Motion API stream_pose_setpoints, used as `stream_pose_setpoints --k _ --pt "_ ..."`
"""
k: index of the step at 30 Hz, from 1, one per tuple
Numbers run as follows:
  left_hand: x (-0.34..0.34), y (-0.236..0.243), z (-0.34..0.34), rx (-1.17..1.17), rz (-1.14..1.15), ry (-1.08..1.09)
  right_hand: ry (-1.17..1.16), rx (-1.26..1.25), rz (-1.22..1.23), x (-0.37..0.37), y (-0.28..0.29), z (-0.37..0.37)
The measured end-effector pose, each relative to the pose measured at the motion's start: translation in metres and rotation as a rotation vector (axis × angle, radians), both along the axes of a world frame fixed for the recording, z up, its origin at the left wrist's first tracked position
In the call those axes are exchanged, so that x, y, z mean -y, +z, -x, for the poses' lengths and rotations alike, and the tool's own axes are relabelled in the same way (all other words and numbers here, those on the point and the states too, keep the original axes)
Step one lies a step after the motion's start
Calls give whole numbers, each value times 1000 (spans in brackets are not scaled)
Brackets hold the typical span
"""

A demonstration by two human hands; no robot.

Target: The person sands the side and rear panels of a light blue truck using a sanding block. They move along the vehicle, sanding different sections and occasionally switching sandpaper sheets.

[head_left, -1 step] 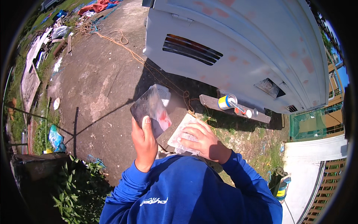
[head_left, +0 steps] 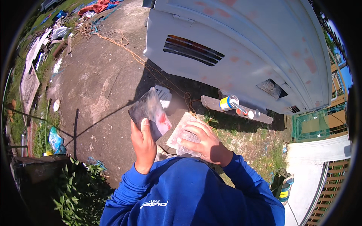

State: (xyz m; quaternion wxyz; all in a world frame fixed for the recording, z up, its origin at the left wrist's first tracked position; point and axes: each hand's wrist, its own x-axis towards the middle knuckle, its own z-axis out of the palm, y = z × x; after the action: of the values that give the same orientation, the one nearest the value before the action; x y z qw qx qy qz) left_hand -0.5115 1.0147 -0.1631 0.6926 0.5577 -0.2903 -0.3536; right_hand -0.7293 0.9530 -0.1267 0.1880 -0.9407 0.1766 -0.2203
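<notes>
Concrete yard: red-smeared grey plate [head_left: 151,111].

Vantage: a single fisheye camera worn on the person's head, looking steeply down over the blue long-sleeved chest.
Facing: forward and down, toward the bare concrete ground [head_left: 98,86] and the large white metal cabinet with a louvred vent [head_left: 241,45].
Nearness: close to the left hand [head_left: 144,145] and right hand [head_left: 203,141], which sit mid-frame; the ground lies farther off.
Distortion: straight edges bow toward a dark circular rim.
Shared coverage: one view only.
</notes>
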Motion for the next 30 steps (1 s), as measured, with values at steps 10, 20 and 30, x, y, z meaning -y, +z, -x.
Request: stream_pose_setpoints --k 10,20,30 --pt "-40 -13 -57 -595 -20 110 53 -91 189 52 -30 -59" --pt "-16 -13 -137 -251 -42 288 355 -45 183 77 -10 -186" --pt "88 -11 -266 3 -212 276 494 -68 -30 173 -30 -338"
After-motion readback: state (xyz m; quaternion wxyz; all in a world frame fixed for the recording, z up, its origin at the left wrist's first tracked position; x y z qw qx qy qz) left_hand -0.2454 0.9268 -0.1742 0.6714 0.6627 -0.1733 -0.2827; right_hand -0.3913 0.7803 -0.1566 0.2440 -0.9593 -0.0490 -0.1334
